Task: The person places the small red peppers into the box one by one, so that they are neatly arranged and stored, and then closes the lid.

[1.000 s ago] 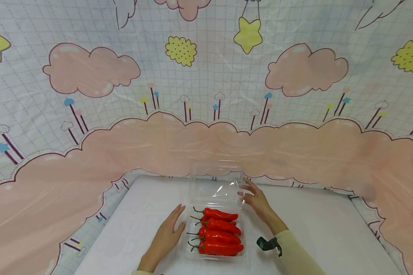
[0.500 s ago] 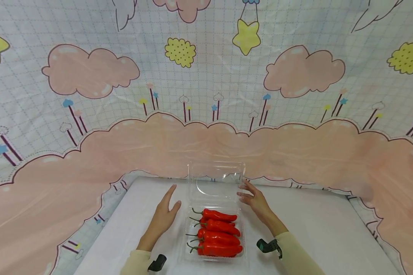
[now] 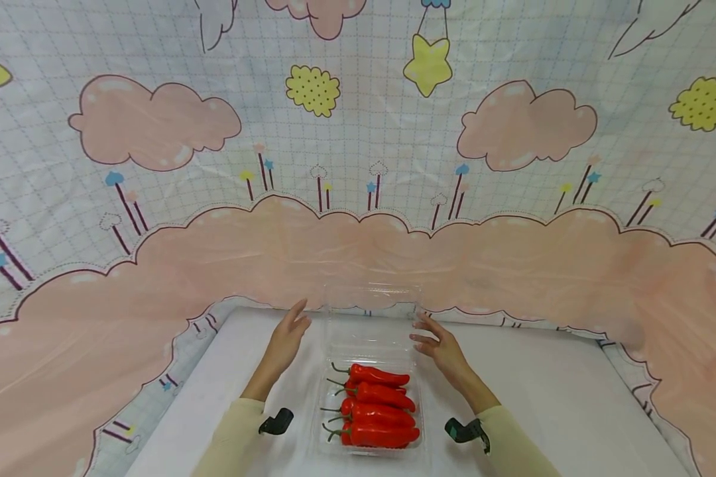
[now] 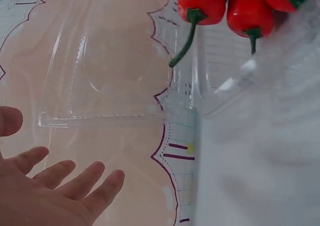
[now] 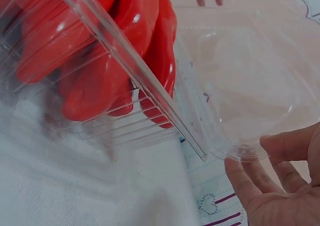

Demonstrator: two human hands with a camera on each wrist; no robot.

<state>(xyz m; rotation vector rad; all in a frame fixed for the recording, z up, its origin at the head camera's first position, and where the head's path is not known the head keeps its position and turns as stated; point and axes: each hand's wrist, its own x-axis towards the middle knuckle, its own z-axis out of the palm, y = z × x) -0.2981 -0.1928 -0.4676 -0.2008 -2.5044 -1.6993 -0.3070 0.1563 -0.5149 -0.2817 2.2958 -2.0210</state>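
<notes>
A clear plastic clamshell box [image 3: 425, 424] stands on the table with its hinged lid [image 3: 358, 331] raised at the far side. Several red peppers [image 3: 382, 415] with green stems lie side by side in the base. At the lid's right edge, my right hand [image 3: 444, 348] pinches the rim between thumb and fingers, plainest in the right wrist view. To the left of the lid is my left hand [image 3: 285, 341], fingers spread and holding nothing. In the left wrist view, its fingertips [image 4: 117, 176] stop short of the lid's corner.
A white table surface [image 3: 531, 391] spreads on both sides of the box. Behind it hangs a cloth [image 3: 358, 255] printed with clouds and stars, close to the lid. Dark wrist cameras [image 3: 276, 421] sit on both sleeves.
My left hand has moved up and away along the box, from beside the base to beside the lid. The right hand stays at the lid's edge, and the lid remains raised.
</notes>
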